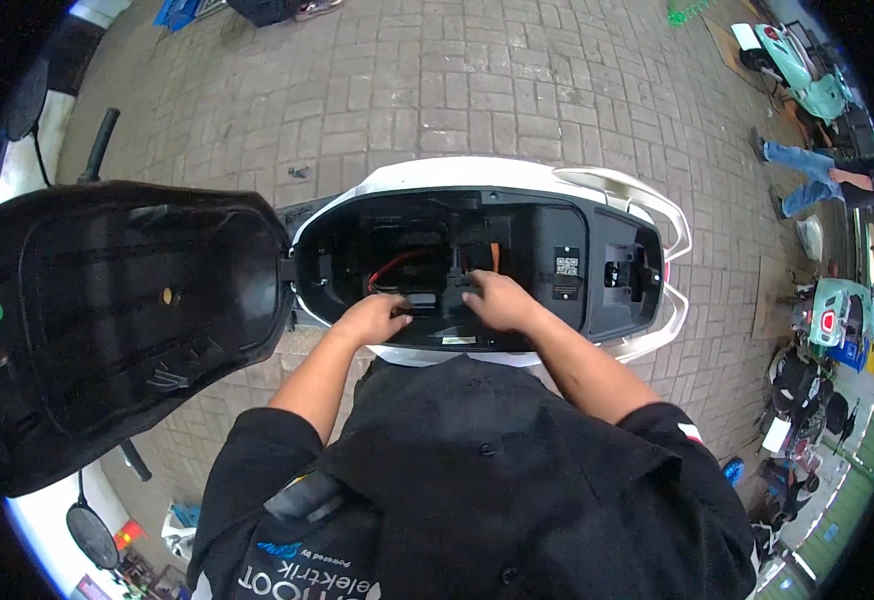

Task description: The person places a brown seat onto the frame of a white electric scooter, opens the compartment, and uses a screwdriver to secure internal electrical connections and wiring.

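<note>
With left hand (pixel 370 320) and right hand (pixel 502 300) half-curled, hold unclear, reaching into seat box (pixel 549 228) lying left-to-right mid-frame, red cable (pixel 389 267) nearer left hand.

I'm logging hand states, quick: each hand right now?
Left hand: over the scooter's open compartment, fingers bent; whether it holds anything can't be told.
Right hand: likewise, hold can't be told.

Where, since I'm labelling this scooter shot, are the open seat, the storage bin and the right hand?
Open seat (pixel 137 272): head view, on its black underside.
Storage bin (pixel 545 228): head view, on a bare black surface inside, towards its right end.
Right hand (pixel 504 302): head view, on its back.
</note>
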The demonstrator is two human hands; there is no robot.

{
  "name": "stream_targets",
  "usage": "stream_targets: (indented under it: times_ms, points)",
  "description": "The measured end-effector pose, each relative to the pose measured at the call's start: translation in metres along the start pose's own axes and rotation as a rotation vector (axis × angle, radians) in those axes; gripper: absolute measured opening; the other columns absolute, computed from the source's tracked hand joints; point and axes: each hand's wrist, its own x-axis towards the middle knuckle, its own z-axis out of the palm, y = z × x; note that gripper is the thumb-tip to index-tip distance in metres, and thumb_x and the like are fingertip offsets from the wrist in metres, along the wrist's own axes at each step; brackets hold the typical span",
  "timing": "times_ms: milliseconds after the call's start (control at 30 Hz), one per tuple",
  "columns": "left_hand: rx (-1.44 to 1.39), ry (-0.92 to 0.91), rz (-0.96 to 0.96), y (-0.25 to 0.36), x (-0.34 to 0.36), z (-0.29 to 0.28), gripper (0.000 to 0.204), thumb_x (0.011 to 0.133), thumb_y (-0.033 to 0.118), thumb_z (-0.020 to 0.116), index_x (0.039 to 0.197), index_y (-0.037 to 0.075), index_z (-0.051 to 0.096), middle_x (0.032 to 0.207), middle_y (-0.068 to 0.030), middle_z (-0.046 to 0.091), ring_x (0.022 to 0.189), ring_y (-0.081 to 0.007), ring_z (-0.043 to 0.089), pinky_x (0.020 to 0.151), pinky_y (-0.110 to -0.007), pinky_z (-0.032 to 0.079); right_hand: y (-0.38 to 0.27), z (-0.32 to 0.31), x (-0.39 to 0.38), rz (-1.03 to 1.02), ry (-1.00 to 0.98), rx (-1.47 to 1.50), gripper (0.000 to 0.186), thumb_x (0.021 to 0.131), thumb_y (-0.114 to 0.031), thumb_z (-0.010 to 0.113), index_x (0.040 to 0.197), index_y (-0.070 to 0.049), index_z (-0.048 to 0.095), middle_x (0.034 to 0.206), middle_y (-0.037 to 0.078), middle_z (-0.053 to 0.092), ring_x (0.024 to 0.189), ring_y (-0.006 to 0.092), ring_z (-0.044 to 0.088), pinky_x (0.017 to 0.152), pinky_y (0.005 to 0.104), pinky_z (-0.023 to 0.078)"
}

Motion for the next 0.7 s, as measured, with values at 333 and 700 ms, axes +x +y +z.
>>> stream_targets:
  times_ms: [333, 700]
  points:
    - [-0.256, 0.238, -0.250, -0.071, -0.099, -0.017, 0.029, 0.091, 0.017, 0.061, 0.118, 0.005, 0.064, 0.108, -0.0188, 0.068, 0.092, -0.0316, 0.067, 0.083, -0.039, 0.052, 0.026, 0.048, 0.099, 0.537, -0.178, -0.305, 0.025, 0.081, -0.009, 0.059, 0.101, -0.004, 0.074, 0.114, 0.021, 0.067, 0.106, 0.0353, 0.066, 0.087, 0.0441, 0.054]
    - [-0.284, 0.211, -0.195, -0.098, -0.100, -0.010, 0.032, 0.092, 0.020, 0.059, 0.120, 0.005, 0.063, 0.105, -0.0201, 0.068, 0.090, -0.0319, 0.066, 0.082, -0.040, 0.052, 0.041, 0.054, 0.096, 0.570, -0.279, -0.493, 0.028, 0.083, -0.008, 0.061, 0.110, -0.004, 0.070, 0.123, 0.016, 0.065, 0.115, 0.0350, 0.062, 0.091, 0.0456, 0.053]
